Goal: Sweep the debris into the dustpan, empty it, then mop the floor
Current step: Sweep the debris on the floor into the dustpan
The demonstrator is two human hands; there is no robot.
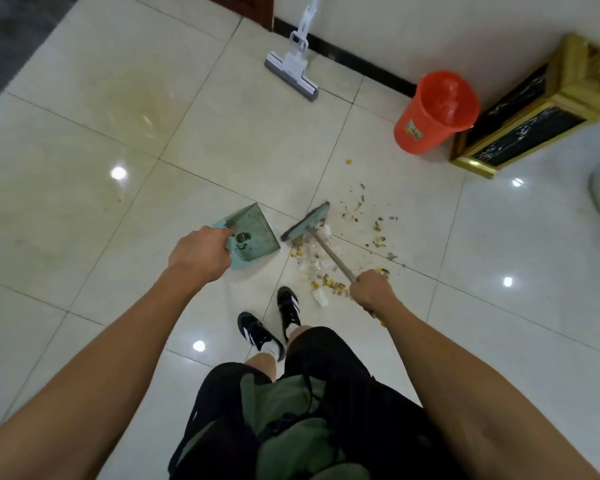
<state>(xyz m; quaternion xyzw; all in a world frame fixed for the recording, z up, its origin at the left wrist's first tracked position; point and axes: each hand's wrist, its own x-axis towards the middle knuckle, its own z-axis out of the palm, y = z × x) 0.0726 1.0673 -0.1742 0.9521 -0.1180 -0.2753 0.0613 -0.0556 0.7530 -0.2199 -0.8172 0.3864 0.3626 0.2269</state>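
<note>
1 dustpan (253, 233), 1 broom (307, 223), 1 mop (291, 72), 1 bucket (433, 114).

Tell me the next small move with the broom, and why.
Probably drag the broom in the right hand leftward toward the dustpan held by the left hand: most debris lies on the floor right of the broom head, outside the pan.
</note>
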